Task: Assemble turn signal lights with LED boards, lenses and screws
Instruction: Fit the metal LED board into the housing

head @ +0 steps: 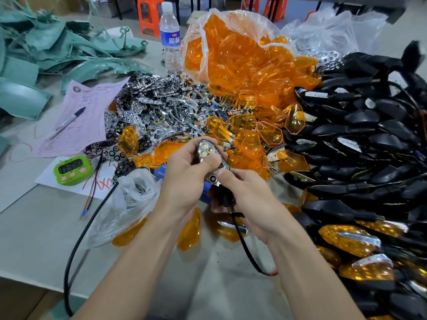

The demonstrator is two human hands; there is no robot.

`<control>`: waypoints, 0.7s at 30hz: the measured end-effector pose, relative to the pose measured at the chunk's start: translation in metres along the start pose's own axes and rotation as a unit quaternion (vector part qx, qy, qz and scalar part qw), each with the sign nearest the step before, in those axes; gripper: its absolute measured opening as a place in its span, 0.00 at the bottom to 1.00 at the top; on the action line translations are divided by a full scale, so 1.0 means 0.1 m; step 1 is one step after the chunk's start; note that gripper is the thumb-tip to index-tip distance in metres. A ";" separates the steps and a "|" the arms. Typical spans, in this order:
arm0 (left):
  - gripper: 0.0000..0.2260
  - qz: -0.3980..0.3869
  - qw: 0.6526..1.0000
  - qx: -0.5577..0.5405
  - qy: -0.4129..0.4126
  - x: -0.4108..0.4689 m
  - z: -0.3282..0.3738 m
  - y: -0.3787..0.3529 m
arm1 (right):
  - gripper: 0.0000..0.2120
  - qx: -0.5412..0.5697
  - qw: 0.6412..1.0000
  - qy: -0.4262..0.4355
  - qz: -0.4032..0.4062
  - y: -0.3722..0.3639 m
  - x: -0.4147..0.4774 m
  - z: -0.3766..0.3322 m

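At frame centre both hands gripped one light [225,197]. The left hand [184,174] curled round its upper end, thumb on the LED board [206,150], and the right hand [247,195] held the stem. No screw was visible, so uneven thumb pressure could have seated the board crooked or popped it out. The dangling wire [242,241] might have snagged and tugged the light.
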State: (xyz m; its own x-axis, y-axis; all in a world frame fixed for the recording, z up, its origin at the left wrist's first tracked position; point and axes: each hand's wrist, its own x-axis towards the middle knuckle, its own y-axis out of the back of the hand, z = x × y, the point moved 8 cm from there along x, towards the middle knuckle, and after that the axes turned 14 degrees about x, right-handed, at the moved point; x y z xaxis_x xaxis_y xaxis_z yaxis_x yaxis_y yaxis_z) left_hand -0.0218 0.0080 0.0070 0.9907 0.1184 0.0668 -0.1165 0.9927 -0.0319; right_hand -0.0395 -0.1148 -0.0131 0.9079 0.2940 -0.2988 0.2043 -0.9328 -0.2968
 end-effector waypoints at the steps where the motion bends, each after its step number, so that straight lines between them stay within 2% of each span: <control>1: 0.11 -0.003 1.000 0.013 -0.009 0.01 0.01 -0.01 | 0.11 -0.009 1.000 0.002 0.000 0.01 0.00 0.00; 6: 0.09 -0.018 0.999 0.023 -0.018 0.00 0.05 -0.02 | 0.10 -0.041 0.999 0.032 0.014 0.01 0.03 0.00; 14: 0.14 -0.016 0.999 0.042 -0.001 0.01 -0.01 -0.03 | 0.09 0.012 0.999 0.016 0.049 0.01 0.06 0.12; 21: 0.07 -0.017 0.999 0.020 0.021 0.06 -0.03 -0.05 | 0.10 0.002 0.998 0.022 0.065 0.05 0.08 0.07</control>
State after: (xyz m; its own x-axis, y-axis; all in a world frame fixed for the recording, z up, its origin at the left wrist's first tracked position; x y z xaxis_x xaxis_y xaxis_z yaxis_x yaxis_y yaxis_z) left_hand -0.0153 0.0033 0.0047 0.9962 0.0837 0.0259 -0.0839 0.9964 0.0093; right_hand -0.0334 -0.1152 -0.0230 0.9418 0.1616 -0.2947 0.0833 -0.9616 -0.2614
